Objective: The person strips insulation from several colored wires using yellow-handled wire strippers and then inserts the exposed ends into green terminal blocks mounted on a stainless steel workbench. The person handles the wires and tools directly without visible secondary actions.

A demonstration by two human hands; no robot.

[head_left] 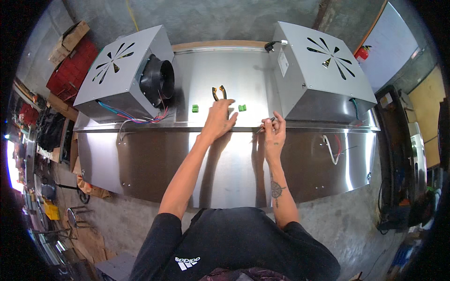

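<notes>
Left grip (219, 118) lay flat and open on the steel hood (225, 159), fingertips touching the pliers (219, 92) handles, nothing clasped. Pliers sat just beyond it, handles toward the person. Right grip (274, 131) was pinched shut on a small dark tool (267, 124) at the hood's ridge; tool too small to identify. Two green connectors (195, 108) flanked the left grip, one on each side, near but not touching. Two grey blower boxes (123, 70) sat on the hood, one at each end. Coloured wires (136, 118) trailed from the left box.
</notes>
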